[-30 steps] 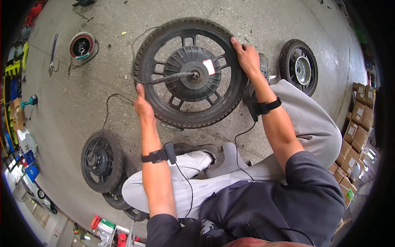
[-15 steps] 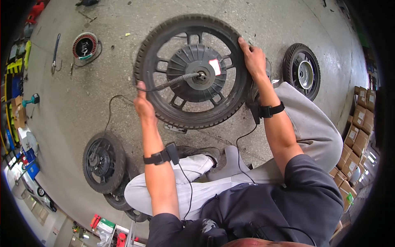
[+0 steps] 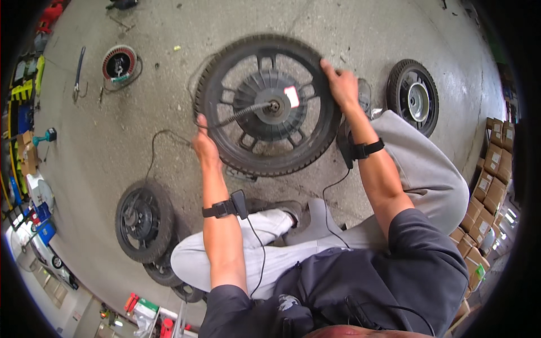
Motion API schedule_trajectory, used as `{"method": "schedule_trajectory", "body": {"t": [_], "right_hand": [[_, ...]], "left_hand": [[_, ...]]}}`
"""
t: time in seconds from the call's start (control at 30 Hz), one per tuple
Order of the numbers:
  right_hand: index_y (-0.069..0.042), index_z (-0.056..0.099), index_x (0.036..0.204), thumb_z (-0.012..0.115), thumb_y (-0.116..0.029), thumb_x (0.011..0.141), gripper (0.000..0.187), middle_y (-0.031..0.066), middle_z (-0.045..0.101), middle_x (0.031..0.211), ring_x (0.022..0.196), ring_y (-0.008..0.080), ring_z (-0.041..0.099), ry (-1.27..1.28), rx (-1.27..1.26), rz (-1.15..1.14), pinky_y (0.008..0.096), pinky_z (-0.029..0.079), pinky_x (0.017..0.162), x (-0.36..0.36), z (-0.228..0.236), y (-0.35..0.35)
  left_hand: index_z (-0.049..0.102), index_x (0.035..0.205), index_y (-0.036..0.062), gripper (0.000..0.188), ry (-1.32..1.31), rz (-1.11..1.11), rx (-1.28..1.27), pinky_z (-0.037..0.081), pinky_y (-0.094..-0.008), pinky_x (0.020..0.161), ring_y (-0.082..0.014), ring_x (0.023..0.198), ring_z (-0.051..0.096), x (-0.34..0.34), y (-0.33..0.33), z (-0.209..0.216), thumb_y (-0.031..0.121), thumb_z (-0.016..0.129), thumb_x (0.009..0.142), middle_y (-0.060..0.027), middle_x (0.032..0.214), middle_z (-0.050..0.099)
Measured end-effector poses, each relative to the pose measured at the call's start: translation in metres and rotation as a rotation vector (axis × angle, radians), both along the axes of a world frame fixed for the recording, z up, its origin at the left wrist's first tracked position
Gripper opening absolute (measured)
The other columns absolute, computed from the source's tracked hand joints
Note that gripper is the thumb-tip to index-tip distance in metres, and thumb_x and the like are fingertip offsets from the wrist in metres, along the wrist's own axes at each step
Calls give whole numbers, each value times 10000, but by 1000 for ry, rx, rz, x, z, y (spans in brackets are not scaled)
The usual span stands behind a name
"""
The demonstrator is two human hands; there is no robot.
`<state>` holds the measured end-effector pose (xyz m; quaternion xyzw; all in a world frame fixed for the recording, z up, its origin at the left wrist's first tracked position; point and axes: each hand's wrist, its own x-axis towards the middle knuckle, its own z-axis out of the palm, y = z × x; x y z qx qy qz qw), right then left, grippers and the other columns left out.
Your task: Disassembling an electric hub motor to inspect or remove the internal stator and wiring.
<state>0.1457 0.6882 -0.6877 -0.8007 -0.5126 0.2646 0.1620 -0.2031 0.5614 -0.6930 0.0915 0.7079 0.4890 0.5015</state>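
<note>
A large black motor wheel (image 3: 269, 84) with a treaded tyre is in front of me, its ribbed hub facing up. A white label (image 3: 291, 96) with a red edge sticks to the hub. From the axle, a grey sheathed cable (image 3: 245, 114) runs left toward my left hand (image 3: 206, 145). That hand is closed on the tyre's left edge, thumb on top and most fingers hidden beneath. My right hand (image 3: 342, 87) grips the tyre's right edge the same way, thumb along the rim. Whether the wheel touches the floor I cannot tell.
A smaller wheel (image 3: 413, 98) lies at the right; more wheels (image 3: 143, 221) are at the lower left. At the upper left are a round stator with red edging (image 3: 119, 65) and a hooked tool (image 3: 78, 73). A teal power tool (image 3: 45, 137) and stacked cartons (image 3: 491, 159) stand farther out.
The wheel's far edge has come nearer to me, and its left edge has shifted right. Both hands have moved with it, the left rightward and the right slightly left.
</note>
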Motion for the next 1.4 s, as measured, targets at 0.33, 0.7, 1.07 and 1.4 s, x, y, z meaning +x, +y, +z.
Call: {"method": "schedule_trajectory", "body": {"t": [0.33, 0.7, 1.07, 1.4], "right_hand": [[48, 714, 935, 504, -687, 907, 765, 330, 669, 963, 953, 454, 662, -196, -59, 139, 497, 505, 843, -11, -57, 2], [64, 724, 814, 531, -756, 850, 843, 235, 677, 719, 747, 336, 679, 90, -30, -3, 440, 502, 725, 0, 24, 18], [-21, 703, 1164, 568, -680, 870, 735, 355, 570, 1205, 1117, 480, 580, -157, -155, 214, 488, 473, 974, -16, -94, 42], [30, 713, 966, 565, -282, 859, 362, 301, 667, 919, 905, 448, 654, 84, 221, 140, 477, 504, 835, 10, -33, 35]], "left_hand": [[553, 1299, -136, 739, 359, -100, -70, 388, -359, 1067, -252, 1222, 545, 9, -1, -44, 531, 549, 981, -176, 1316, 600], [660, 1188, -45, 668, 98, -14, 171, 489, -340, 887, -196, 963, 640, -20, 4, 5, 575, 554, 964, -82, 1104, 683], [424, 1394, -124, 1005, 920, -583, -421, 354, -521, 1094, -494, 1268, 489, -11, 37, -95, 752, 324, 912, -385, 1301, 527], [576, 1232, -119, 453, 495, -859, -371, 507, -432, 895, -387, 1068, 656, -84, -24, -15, 204, 591, 914, -293, 1131, 665]]}}
